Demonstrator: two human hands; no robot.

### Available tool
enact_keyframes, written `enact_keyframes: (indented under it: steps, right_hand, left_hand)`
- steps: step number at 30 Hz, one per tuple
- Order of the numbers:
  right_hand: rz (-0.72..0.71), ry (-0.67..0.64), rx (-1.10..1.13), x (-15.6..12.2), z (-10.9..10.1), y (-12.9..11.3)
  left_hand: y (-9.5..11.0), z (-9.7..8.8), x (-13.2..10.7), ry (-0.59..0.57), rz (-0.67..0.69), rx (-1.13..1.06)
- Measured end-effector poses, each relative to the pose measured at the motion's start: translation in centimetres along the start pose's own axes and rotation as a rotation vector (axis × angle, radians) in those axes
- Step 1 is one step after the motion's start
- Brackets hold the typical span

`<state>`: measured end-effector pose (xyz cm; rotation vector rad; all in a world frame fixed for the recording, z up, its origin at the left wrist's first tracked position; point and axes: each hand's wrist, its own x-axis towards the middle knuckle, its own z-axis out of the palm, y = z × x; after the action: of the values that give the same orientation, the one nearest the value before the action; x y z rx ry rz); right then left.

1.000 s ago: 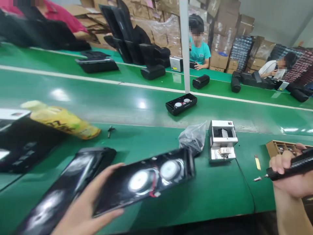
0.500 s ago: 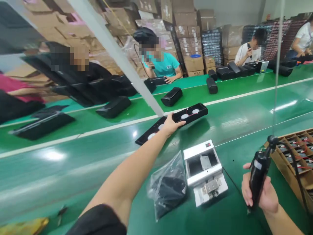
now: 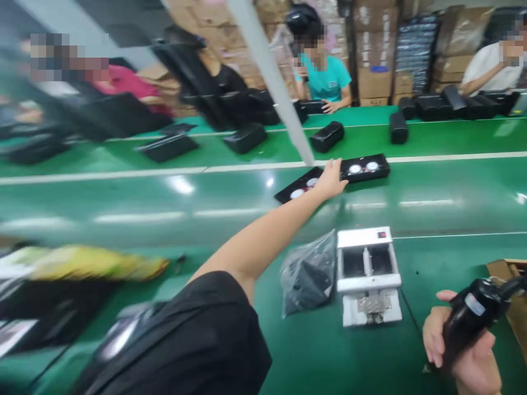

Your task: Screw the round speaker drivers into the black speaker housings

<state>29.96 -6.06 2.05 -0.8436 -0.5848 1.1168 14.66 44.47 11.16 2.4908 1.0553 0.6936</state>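
Note:
My left hand [image 3: 330, 181] reaches out to the far belt with fingers stretched and apart, at the near end of a black speaker housing [image 3: 377, 170] with two white round parts and red wires. A second, similar black housing [image 3: 288, 193] lies angled just left of the hand. In my right hand [image 3: 473, 340], at the lower right, is a black electric screwdriver [image 3: 467, 321], its cable end pointing up right and its tip down left. Between the arms stands a white screw feeder [image 3: 368, 281] with a red switch. A clear plastic bag [image 3: 308, 274] of black pieces touches its left side.
A pale slanted post [image 3: 275, 82] rises beside the left hand. Across the belt [image 3: 230, 186], several people work among black casings [image 3: 327, 136]. At the right edge is a cardboard box [image 3: 513, 307]. A yellow bag [image 3: 99, 262] lies at left, blurred.
The view has swung left. My left hand's fingers have straightened, and the right-hand housing sits lower and flatter on the belt. The screwdriver has tilted further over to the right.

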Motion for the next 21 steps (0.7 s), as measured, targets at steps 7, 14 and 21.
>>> enact_keyframes:
  steps: [7,14,21]
  right_hand:
    - [-0.069,0.053,-0.202,1.5,0.3,-3.5]
    - [-0.17,0.1,-0.317,3.5,-1.5,-5.7]
    - [-0.353,0.217,-0.457,5.0,0.1,-6.3]
  left_hand:
    - [-0.2,-14.8,-24.5,0.068,-0.324,0.215]
    - [-1.6,-19.3,-46.0,0.143,-1.003,0.401]
    - [0.2,-20.3,-48.6,0.086,-1.033,0.266]
